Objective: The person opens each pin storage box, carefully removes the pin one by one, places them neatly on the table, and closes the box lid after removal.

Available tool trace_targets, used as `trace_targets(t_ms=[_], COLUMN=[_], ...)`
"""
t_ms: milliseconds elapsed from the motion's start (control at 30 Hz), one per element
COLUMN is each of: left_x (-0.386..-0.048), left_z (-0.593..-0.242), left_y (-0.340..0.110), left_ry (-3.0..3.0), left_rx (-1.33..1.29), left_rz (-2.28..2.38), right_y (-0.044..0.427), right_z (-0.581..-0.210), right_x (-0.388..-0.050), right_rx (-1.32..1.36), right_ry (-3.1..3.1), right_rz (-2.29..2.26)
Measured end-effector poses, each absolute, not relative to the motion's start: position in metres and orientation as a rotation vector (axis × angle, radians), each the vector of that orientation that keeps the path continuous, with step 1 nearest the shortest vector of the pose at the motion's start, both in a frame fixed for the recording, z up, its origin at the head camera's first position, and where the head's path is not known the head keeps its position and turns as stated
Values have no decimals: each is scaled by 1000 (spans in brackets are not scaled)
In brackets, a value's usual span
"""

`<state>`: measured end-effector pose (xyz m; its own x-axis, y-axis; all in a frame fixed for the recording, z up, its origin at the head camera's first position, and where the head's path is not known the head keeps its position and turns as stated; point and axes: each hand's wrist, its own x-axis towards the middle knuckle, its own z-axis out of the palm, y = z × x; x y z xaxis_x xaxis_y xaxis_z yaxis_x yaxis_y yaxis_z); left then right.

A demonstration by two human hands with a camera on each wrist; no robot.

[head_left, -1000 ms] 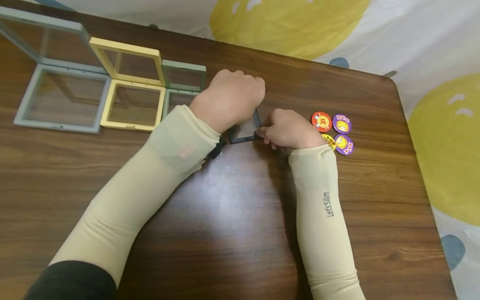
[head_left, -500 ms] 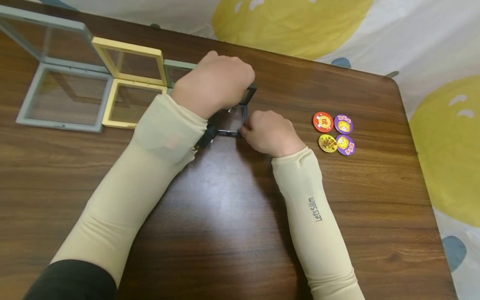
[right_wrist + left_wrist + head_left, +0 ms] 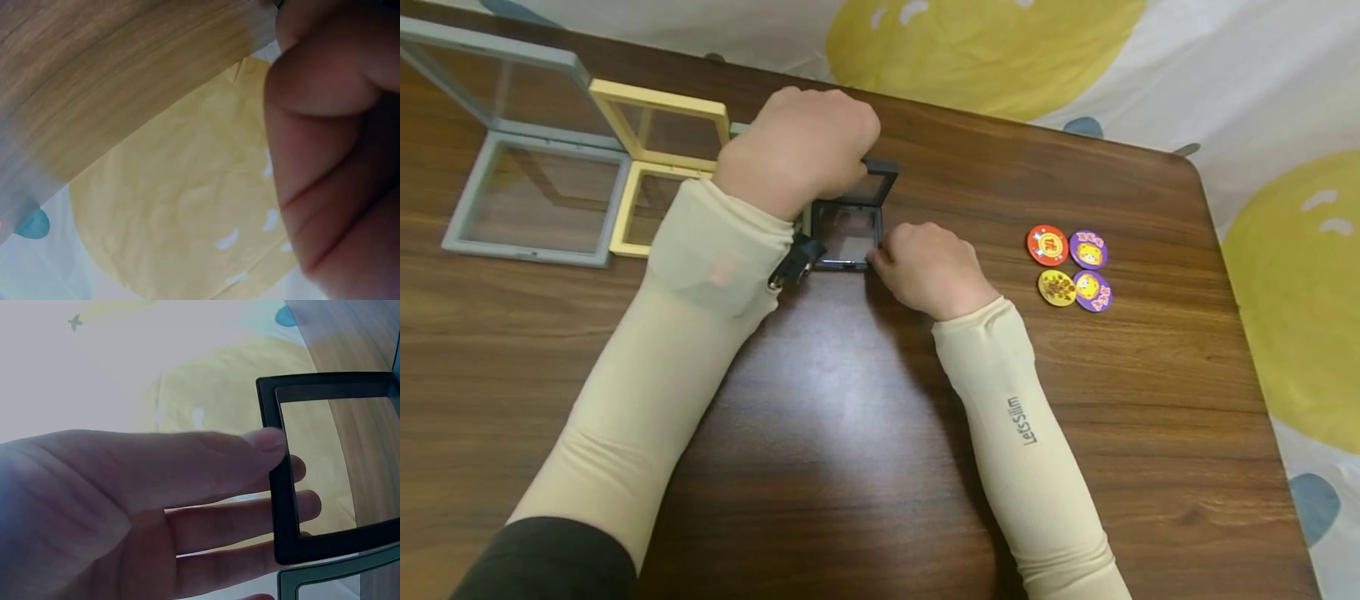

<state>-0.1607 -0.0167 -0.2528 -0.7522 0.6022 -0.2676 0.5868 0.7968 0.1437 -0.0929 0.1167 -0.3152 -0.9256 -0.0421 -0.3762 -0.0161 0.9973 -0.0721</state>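
A small black display frame [image 3: 847, 265] stands hinged wide on the table in the head view, its lid raised and its base flat. My left hand [image 3: 797, 150] pinches the lid's upright edge between thumb and fingers; the left wrist view shows the thumb [image 3: 265, 440] on the near face of the black lid [image 3: 284, 506]. At the base's right front corner, my right hand [image 3: 932, 271] grips the edge with curled fingers. Its fingertips are partly hidden, and the right wrist view shows mainly curled fingers [image 3: 325, 137]. A green frame [image 3: 337, 569] sits against the black one, mostly behind my left hand.
Left of the hands, a yellow frame [image 3: 619, 237] and a larger grey-blue frame [image 3: 527, 252] stand unfolded in a row. To the right lie a red round badge [image 3: 1047, 245], a yellow one [image 3: 1057, 287] and two purple ones [image 3: 1088, 249] on the wooden table [image 3: 1150, 417].
Both hands have moved left, bringing the black frame up beside the green one. The yellow badge, partly covered by the right wrist before, is now in full view.
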Motion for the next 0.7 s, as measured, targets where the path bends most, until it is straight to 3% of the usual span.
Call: trace_targets(t_ms=[700], left_x=[-167], left_z=[-253], left_y=[-23], left_ry=[2779], left_rx=[913], left_rz=[27], right_y=[109], right_z=[-319], right_x=[-97], right_rx=[33], right_ry=[2804], right_rz=[-153])
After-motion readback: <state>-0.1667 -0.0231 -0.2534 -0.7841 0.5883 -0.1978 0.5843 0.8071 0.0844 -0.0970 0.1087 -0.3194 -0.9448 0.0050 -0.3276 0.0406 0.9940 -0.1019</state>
